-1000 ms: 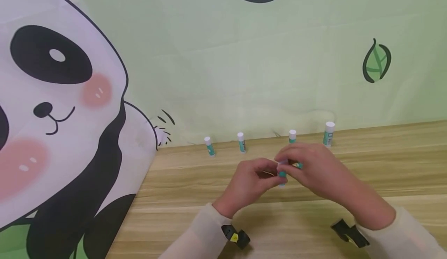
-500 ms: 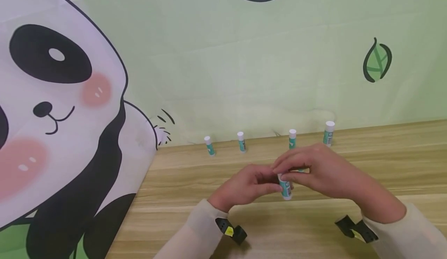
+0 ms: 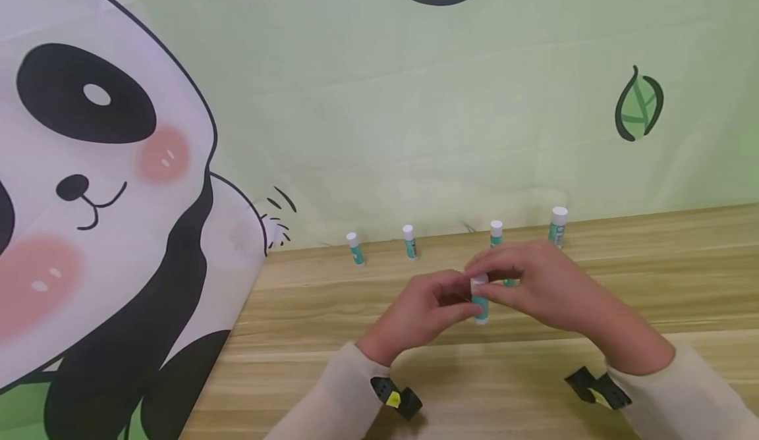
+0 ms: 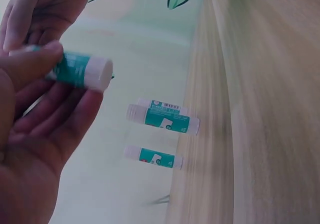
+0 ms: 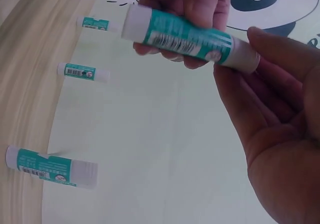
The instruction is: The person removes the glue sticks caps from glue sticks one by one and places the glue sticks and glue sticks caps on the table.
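Note:
A glue stick (image 3: 481,309) with a teal label and white ends is held above the table between both hands. My left hand (image 3: 415,308) grips its body between thumb and fingers. My right hand (image 3: 534,285) pinches its white cap (image 5: 241,55) at the upper end. In the right wrist view, the barcode on the held glue stick (image 5: 187,36) faces the camera. Just behind my right hand stands another glue stick (image 3: 508,282), mostly hidden in the head view. The left wrist view shows a standing glue stick (image 4: 167,120) whose top end looks ribbed.
Along the back of the wooden table (image 3: 332,308) stand several upright glue sticks, among them a far-left one (image 3: 356,250), a second (image 3: 410,244) and a larger-looking one (image 3: 558,229) at right. A green cloth backdrop (image 3: 367,130) with a panda print rises behind them.
The held glue stick dipped toward me with both hands, then rose back slightly away. My left hand's grip stays on the body and my right hand's stays at the cap.

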A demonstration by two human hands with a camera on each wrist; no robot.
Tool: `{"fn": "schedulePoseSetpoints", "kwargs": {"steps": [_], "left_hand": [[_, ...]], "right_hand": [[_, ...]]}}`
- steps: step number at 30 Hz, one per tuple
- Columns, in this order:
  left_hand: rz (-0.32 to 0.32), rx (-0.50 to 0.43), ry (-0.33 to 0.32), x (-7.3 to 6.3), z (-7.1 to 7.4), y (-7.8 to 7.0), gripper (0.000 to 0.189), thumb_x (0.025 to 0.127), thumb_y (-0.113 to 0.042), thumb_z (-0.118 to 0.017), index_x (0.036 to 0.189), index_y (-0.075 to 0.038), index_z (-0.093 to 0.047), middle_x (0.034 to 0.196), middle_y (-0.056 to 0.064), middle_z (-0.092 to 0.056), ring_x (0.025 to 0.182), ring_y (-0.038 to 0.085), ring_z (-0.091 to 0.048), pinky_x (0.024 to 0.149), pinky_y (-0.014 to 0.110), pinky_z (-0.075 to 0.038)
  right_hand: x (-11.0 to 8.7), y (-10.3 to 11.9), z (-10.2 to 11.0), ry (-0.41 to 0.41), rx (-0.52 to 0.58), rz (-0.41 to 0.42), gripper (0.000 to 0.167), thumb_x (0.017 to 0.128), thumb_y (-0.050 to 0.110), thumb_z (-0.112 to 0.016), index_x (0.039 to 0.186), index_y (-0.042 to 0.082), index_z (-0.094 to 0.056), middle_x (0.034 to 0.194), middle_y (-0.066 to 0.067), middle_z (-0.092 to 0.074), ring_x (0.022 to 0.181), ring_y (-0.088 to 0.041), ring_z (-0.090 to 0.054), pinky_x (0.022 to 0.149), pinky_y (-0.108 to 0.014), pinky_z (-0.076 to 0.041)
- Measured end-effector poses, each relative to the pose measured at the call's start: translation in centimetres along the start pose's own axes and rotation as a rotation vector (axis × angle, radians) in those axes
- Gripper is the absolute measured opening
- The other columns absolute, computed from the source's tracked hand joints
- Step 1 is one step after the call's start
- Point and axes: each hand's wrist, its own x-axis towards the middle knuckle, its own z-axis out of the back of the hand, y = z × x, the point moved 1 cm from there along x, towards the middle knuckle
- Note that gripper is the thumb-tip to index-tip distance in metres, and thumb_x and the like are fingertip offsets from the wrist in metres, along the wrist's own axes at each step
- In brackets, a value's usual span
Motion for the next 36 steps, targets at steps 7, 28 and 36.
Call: {"fn": "schedulePoseSetpoints", "kwargs": {"steps": [7,28,36], "left_hand": [[-0.014,0.123,-0.197,0.1,-0.6,-0.2,0.018,0.086,-0.021,-0.074,0.102,-0.015,-0.069,0.097,0.002,-0.074,0.084,0.001,-0.068,0.077,0.02,-0.056],[0.019,0.06,-0.212,0.1,-0.7,-0.1,0.015,0.085,-0.016,-0.075,0.098,-0.011,-0.069,0.095,0.004,-0.073,0.084,0.005,-0.069,0.076,0.021,-0.057],[0.069,-0.101,-0.015,-0.1,0.1,0.6,0.025,0.088,-0.013,-0.07,0.113,-0.009,-0.07,0.107,0.006,-0.072,0.097,0.007,-0.069,0.083,0.025,-0.057]], "right_hand": [[0.2,-0.2,-0.7,-0.062,0.021,-0.092,0.014,0.083,0.014,-0.076,0.096,0.016,-0.074,0.093,0.008,-0.073,0.083,-0.003,-0.067,0.074,-0.024,-0.058],[0.4,1.1,-1.2,-0.101,-0.049,-0.158,0.01,0.082,0.009,-0.076,0.089,0.017,-0.074,0.091,0.006,-0.073,0.081,-0.007,-0.068,0.074,-0.027,-0.058],[0.3,0.9,-1.0,-0.036,0.006,-0.127,0.014,0.081,0.006,-0.076,0.089,0.017,-0.075,0.093,0.008,-0.073,0.083,-0.003,-0.068,0.075,-0.022,-0.057]]}}
